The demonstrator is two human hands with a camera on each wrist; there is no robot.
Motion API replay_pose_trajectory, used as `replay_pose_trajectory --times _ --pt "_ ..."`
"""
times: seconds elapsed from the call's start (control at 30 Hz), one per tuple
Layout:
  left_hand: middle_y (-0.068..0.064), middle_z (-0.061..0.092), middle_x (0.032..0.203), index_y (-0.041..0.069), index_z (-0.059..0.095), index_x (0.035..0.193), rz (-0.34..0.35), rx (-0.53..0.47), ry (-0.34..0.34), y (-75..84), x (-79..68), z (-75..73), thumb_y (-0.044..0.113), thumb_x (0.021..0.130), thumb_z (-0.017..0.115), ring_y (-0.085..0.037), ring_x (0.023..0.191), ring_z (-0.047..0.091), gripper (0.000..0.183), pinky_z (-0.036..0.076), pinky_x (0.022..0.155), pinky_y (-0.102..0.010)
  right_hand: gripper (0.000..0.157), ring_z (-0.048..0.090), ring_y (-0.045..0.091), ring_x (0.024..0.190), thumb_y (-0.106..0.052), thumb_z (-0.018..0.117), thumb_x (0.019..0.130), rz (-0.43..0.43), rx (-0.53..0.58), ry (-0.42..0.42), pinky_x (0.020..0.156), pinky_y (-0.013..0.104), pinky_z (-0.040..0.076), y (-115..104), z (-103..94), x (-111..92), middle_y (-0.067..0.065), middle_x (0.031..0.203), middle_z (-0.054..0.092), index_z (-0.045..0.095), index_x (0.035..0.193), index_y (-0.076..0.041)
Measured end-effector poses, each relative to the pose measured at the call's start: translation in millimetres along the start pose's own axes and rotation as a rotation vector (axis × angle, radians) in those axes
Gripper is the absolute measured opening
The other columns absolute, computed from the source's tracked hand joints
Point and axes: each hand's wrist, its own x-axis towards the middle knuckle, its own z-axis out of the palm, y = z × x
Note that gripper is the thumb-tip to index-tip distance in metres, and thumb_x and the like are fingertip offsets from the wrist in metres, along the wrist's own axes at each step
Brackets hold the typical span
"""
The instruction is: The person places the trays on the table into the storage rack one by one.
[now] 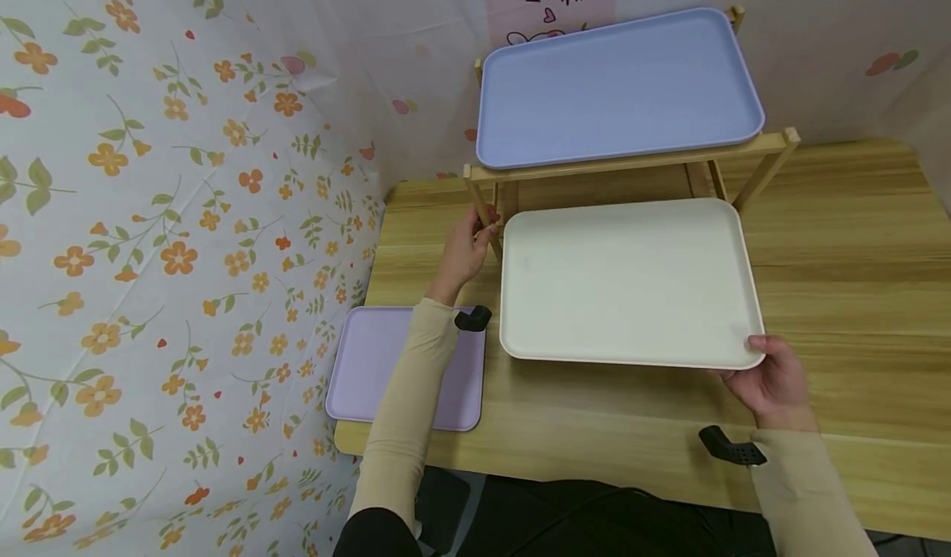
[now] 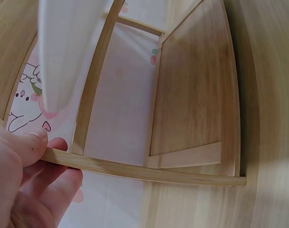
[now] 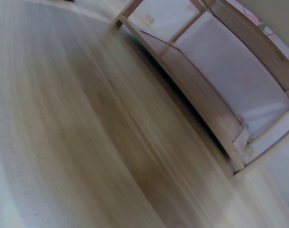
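Note:
In the head view, a cream-white rectangular tray (image 1: 631, 285) hangs over the table in front of a wooden two-tier rack (image 1: 768, 161). My right hand (image 1: 773, 379) grips this tray at its near right corner, thumb on top and fingers underneath. The tray's left end has no hand on it. Around the rack's front left post (image 2: 116, 166), my left hand (image 2: 35, 175) curls its thumb and fingers, as the left wrist view shows. A periwinkle-blue tray (image 1: 617, 87) lies on the rack's top tier. The right wrist view shows the rack's lower shelf (image 3: 201, 95) bare, with my right hand out of sight.
A lavender tray (image 1: 375, 359) lies at the table's left front corner, partly covered by my left forearm. Wood-grain table (image 1: 854, 318) extends to the right of the rack. Printed floral cloth (image 1: 178, 210) hangs on the left and behind.

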Motion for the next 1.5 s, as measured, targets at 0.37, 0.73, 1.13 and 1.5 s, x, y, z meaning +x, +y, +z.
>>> replay_pose_trajectory --times 0.37,0.73,1.13,1.5 --pt "-0.024 0.061 0.123 -0.006 0.050 0.128 0.015 -0.052 0.004 -10.0 0.3 2.4 0.002 0.098 0.052 -0.034 0.117 0.061 0.032 0.053 0.096 -0.040 0.056 0.053 0.047 0.122 -0.003 0.005 0.097 -0.011 -0.040 0.073 0.091 0.059 0.051 -8.6 -0.7 26.7 0.028 0.140 0.045 0.024 0.149 -0.003" --pt "-0.030 0.059 0.123 -0.013 0.049 0.127 0.047 -0.066 0.001 11.0 -8.1 -2.1 -0.003 0.098 0.048 -0.042 0.113 0.061 0.031 0.054 0.093 -0.046 0.055 0.054 0.039 0.124 0.006 0.007 0.098 -0.029 -0.143 0.199 0.097 0.051 0.049 -20.9 0.4 48.2 0.021 0.138 0.050 0.033 0.146 -0.002" --pt "-0.030 0.060 0.123 -0.014 0.052 0.124 0.038 -0.047 0.015 25.7 -14.4 -5.1 -0.004 0.097 0.050 -0.041 0.113 0.061 0.029 0.053 0.095 -0.045 0.089 0.064 0.016 0.107 0.035 0.048 0.077 -0.213 -0.914 0.486 0.080 0.029 0.058 -3.5 25.5 64.5 0.010 0.135 0.043 0.021 0.149 -0.009" --pt "-0.026 0.062 0.121 -0.009 0.054 0.125 0.060 -0.048 0.049 -8.2 -1.6 1.8 0.002 0.098 0.052 -0.038 0.111 0.064 0.029 0.054 0.093 -0.046 0.045 0.068 0.006 0.086 0.026 0.067 0.072 -0.342 -1.180 0.669 0.071 0.016 0.057 8.9 25.3 65.9 0.006 0.116 0.046 0.056 0.104 -0.003"
